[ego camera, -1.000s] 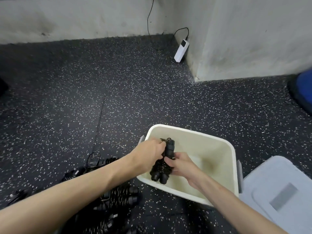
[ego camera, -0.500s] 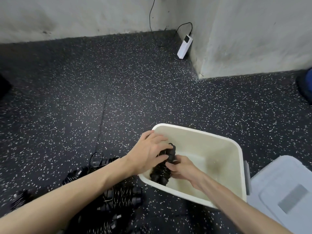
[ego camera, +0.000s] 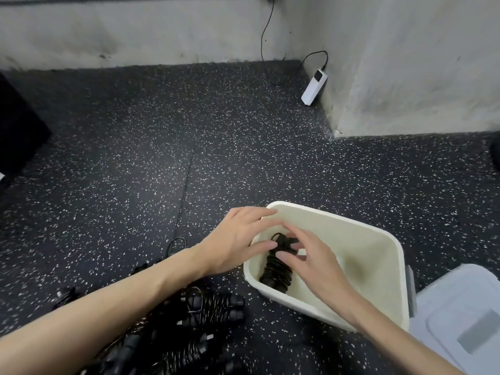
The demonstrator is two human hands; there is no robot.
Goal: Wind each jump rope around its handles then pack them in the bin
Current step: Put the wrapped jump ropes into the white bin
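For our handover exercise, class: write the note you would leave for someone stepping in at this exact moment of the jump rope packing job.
Left hand: fingers spread, over the near-left corner of the bin, holding nothing.
Right hand: fingers loosely bent just above the wound rope; no grip on it that I can see.
Done: one wound rope lies inside the bin, against its left wall.
Left: the pile of ropes on the floor, left of the bin. Some look coiled, others may need winding; the picture is too dark to be sure.
The grey lid lies right of the bin.
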